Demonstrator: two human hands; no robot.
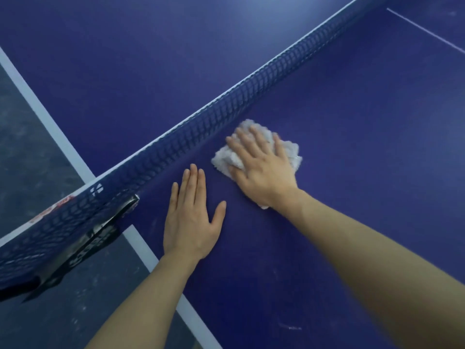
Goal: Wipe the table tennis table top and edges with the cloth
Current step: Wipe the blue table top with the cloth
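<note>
Right now, from your head camera, your right hand [261, 170] lies flat on the white cloth [259, 149], fingers straight and spread, pressing it down on the blue counter [364, 147]. The cloth is bunched up under your palm and sits just beside the net [191, 132], on your side of it. Your left hand [192, 217] is flat on the bare counter too, fingers straight and holding nothing, near the white edge line [148, 253] and close to the net post clamp [100, 230]. It looks like it is just propping you up. I think you are wiping the strip next to the net. A few things could go wrong from here. If you push the cloth too far forward, your fingers may catch in the net holes and tug the net. The cloth is only pressed, not gripped, so a fast swipe could let it slip out from under your hand. Some pale marks [292, 327] show on the counter close to you, so you could miss those if you stay up by the net. The edge by your left hand does not look wiped yet, I think.
</note>
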